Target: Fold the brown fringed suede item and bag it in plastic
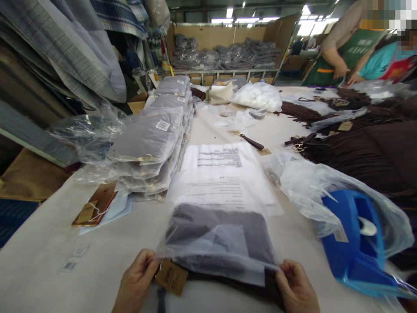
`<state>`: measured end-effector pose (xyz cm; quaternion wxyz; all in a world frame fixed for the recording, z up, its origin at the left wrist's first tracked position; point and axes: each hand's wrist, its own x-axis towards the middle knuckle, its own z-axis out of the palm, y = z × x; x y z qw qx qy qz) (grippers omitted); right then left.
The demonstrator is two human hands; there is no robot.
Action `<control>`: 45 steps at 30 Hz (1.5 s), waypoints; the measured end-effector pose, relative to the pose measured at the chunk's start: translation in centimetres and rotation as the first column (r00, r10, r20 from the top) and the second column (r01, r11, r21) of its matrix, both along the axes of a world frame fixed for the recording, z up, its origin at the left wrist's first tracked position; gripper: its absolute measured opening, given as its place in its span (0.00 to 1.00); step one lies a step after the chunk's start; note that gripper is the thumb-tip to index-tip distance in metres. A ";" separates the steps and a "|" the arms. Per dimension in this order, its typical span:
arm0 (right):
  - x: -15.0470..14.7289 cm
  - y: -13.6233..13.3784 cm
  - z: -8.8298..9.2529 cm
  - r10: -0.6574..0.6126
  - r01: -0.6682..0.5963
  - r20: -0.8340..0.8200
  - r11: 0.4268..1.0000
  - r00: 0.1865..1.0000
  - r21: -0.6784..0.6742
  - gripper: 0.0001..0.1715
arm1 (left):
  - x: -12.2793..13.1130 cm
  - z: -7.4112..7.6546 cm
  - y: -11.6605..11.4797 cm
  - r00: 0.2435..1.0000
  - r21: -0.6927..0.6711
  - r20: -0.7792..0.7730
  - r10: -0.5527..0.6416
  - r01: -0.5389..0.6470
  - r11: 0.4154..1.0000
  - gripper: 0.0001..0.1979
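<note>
A frosted plastic bag [221, 198] with printed text lies before me, a dark folded item [195, 226] mostly inside it. My left hand [137, 280] pinches the left corner of the bag's near edge. At the right corner of the same edge, my right hand [296, 287] has its fingers closed on the plastic. A brown cardboard tag [171, 277] hangs out beside my left hand, and dark material shows below the bag's edge. Under the far end of the bag lie more white printed bags [257, 174].
Packed grey bags [146, 130] are stacked at the left, near a phone [100, 202]. A blue tape dispenser [352, 256] and dark brown goods [374, 152] are on the right. A strap [250, 140] lies ahead. People [345, 52] stand at the far right.
</note>
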<state>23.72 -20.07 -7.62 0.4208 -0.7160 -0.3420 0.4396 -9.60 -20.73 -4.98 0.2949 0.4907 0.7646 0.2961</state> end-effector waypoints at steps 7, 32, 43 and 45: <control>0.3 4.2 1.5 0.050 -0.051 -0.140 0.999 0.989 -0.006 0.19 | 0.6 1.5 3.2 0.767 0.382 -0.641 0.004 0.314 0.869 0.11; 1.6 3.6 2.4 0.333 -0.303 -0.213 0.939 0.918 0.161 0.14 | 19.5 3.0 4.8 0.149 0.220 -0.928 -0.342 0.959 -0.178 0.09; 1.9 3.4 2.0 0.390 -0.366 -0.153 0.916 0.908 0.164 0.14 | 20.9 2.6 4.3 0.297 0.302 -0.934 -0.198 0.953 0.005 0.06; 2.1 3.2 1.8 0.389 -0.368 -0.115 0.915 0.914 0.166 0.14 | 20.9 2.2 4.3 0.289 0.292 -0.935 -0.206 0.956 0.015 0.07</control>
